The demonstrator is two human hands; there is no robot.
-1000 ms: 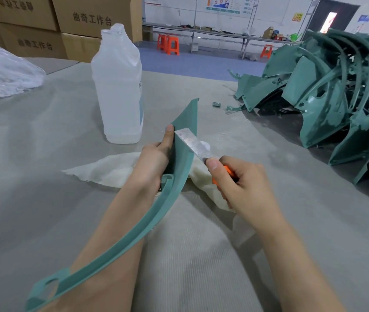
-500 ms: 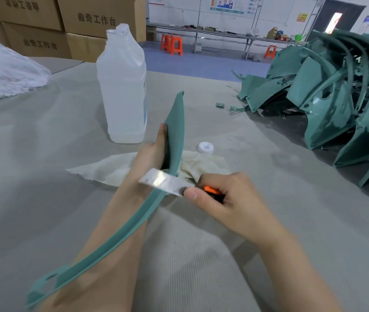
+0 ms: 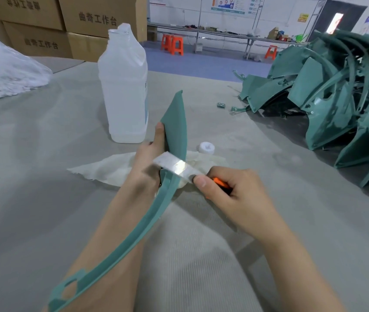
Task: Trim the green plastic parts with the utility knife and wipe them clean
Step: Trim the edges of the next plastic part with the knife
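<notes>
A long curved green plastic part [image 3: 176, 122] stands tilted in the middle of the view, its wide tip up and its thin arm running down over my left forearm. My left hand [image 3: 149, 158] grips it near the wide end, thumb along the back edge. My right hand [image 3: 233, 194] holds an orange utility knife [image 3: 220, 184]; its broad silver blade [image 3: 174, 165] lies across the part's edge just below my left thumb. A cream wiping cloth [image 3: 109, 170] lies on the table under both hands.
A translucent plastic jug [image 3: 123, 91] stands behind the part, its white cap [image 3: 206, 147] beside the cloth. A heap of green parts [image 3: 336, 97] fills the right side of the grey table [image 3: 32, 199]. A clear plastic bag [image 3: 1, 73] and cardboard boxes [image 3: 44, 23] sit at left.
The blade has slid down the part's edge from near my left thumb tip to lower on the part, then shifted slightly. The part has turned a little in my left hand.
</notes>
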